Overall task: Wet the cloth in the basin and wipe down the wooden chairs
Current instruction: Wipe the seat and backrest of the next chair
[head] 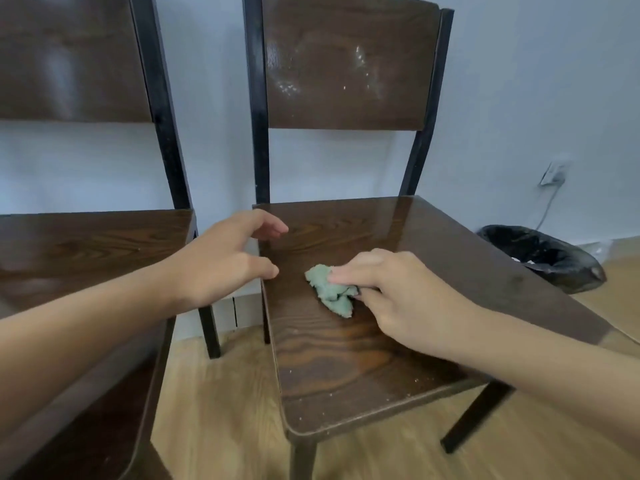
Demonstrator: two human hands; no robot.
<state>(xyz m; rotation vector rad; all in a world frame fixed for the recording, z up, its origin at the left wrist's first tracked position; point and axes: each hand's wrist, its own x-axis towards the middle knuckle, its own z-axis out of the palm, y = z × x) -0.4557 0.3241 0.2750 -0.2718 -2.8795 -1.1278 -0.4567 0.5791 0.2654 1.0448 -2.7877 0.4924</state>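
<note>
At frame centre, the right hand [391,292] pinched the green cloth [330,291] against the right chair's seat [346,358], unwiped wood lying toward lower frame. The left hand [225,261], spread, gripped the seat's left edge.

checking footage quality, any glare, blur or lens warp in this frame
Head view: glare streaks the right chair's backrest and the seat's far edge; wide-angle warp bows the chair frames; edges soften, the bin is slightly blurred; the cloth and right hand stay fairly sharp.

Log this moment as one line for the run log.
phase: wiping seat | right hand: fingers pressing green cloth on right chair seat | left hand: open at seat's left edge | basin: not in view
</note>
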